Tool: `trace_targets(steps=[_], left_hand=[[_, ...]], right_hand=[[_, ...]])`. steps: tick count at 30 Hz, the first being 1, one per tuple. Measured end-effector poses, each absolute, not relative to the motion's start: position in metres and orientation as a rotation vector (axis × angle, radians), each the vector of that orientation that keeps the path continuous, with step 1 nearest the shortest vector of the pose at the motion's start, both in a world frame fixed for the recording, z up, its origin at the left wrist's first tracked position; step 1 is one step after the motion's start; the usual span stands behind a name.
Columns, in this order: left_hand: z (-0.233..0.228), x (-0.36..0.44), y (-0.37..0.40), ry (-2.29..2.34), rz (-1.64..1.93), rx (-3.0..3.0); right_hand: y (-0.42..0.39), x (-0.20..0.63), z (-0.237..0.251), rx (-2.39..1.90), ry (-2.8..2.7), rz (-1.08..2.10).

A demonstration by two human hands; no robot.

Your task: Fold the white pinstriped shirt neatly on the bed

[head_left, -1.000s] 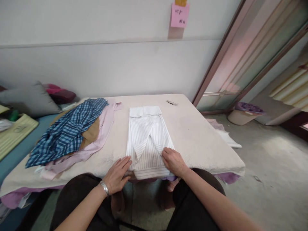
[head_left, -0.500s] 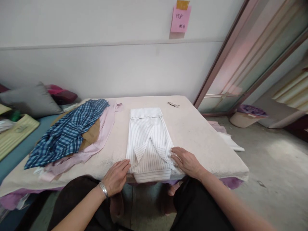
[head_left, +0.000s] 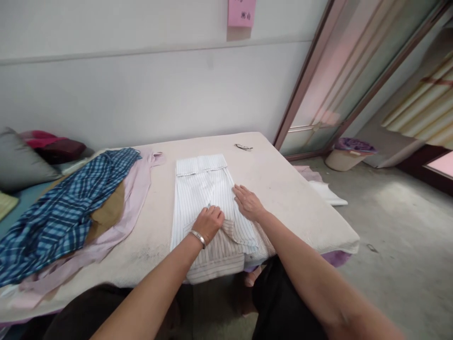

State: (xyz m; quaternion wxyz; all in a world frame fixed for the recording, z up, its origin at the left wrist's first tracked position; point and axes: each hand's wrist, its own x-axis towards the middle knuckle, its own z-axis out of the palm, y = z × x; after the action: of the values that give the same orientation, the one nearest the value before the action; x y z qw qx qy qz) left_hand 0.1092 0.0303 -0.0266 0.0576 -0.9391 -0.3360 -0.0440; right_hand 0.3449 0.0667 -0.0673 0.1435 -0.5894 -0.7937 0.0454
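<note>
The striped garment (head_left: 189, 198) lies folded on the pale cover (head_left: 290, 200), reaching its near edge. On the garment, the left hand (head_left: 208, 224) bends its fingers; whether it grips, I cannot tell. At its right edge, the right hand (head_left: 248, 203) is open, holding nothing. Left of it lie clothes (head_left: 102, 182); beyond, a wall (head_left: 141, 97); well right, a bin (head_left: 341, 161).

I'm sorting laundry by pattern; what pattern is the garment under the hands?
The garment is white with thin dark stripes, clearest in the head view.

White wall (head_left: 148, 94), light-patched grey floor (head_left: 399, 236)
</note>
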Motion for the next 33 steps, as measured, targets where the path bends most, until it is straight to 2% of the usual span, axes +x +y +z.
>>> trace_targets(steps=[10,18,21,28,33], left_hand=[[-0.05,0.104,0.045,-0.988,-0.135,-2.821],[-0.045,0.102,0.028,-1.076,-0.178,-2.913],[-0.035,0.07,0.01,-1.044,-0.143,-2.983],[-0.028,-0.063,-0.04,-1.209,-0.179,-2.934],[-0.032,-0.078,-0.062,-1.211,-0.082,-2.989]], right_hand=[[0.066,0.339,-0.067,-1.723,-2.381,0.044],[0.072,0.334,-0.075,-1.755,-2.392,0.124],[0.045,0.342,-0.074,-1.613,-2.517,0.125],[-0.032,0.379,-0.039,-1.276,-2.663,0.293],[-0.05,0.384,-0.026,-1.225,-2.729,0.325]])
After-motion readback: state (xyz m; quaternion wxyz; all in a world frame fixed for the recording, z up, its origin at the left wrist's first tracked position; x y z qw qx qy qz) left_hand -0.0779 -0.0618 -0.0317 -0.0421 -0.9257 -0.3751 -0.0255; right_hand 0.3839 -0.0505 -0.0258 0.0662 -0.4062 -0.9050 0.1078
